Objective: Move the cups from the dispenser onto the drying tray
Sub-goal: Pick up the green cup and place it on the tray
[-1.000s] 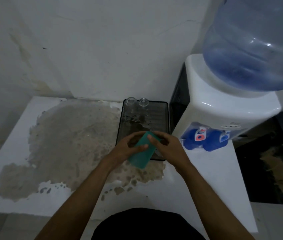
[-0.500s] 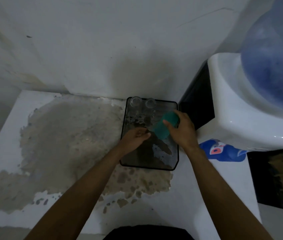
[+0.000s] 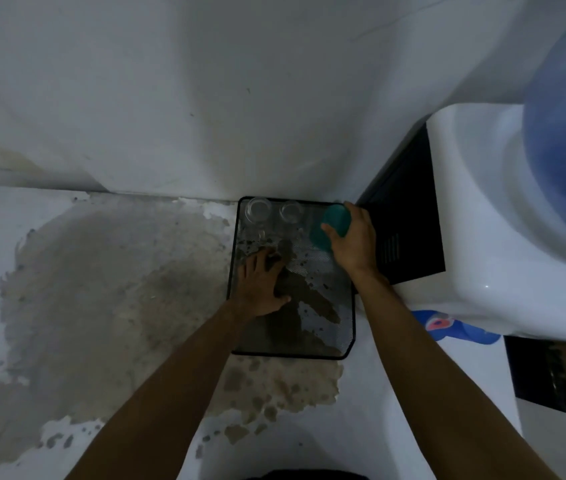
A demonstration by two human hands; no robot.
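Note:
A black mesh drying tray (image 3: 345,320) lies on the white counter against the wall. Two clear glass cups (image 3: 258,209) (image 3: 290,211) stand upside down along its far edge. My right hand (image 3: 354,242) grips a teal cup (image 3: 330,226), tilted, over the tray's far right corner beside the clear cups. My left hand (image 3: 261,282) rests flat, fingers spread, on the tray's left half and holds nothing. The white water dispenser (image 3: 503,244) stands to the right of the tray, its blue taps (image 3: 454,327) showing below.
A blue water bottle (image 3: 565,161) tops the dispenser. The counter (image 3: 66,306) has a large worn brownish patch left of and in front of the tray. The white wall stands right behind the tray. A dark gap lies to the right of the dispenser.
My right hand carried the teal cup from the tray's near edge to its far right corner. My left hand let go of the cup and settled flat on the tray.

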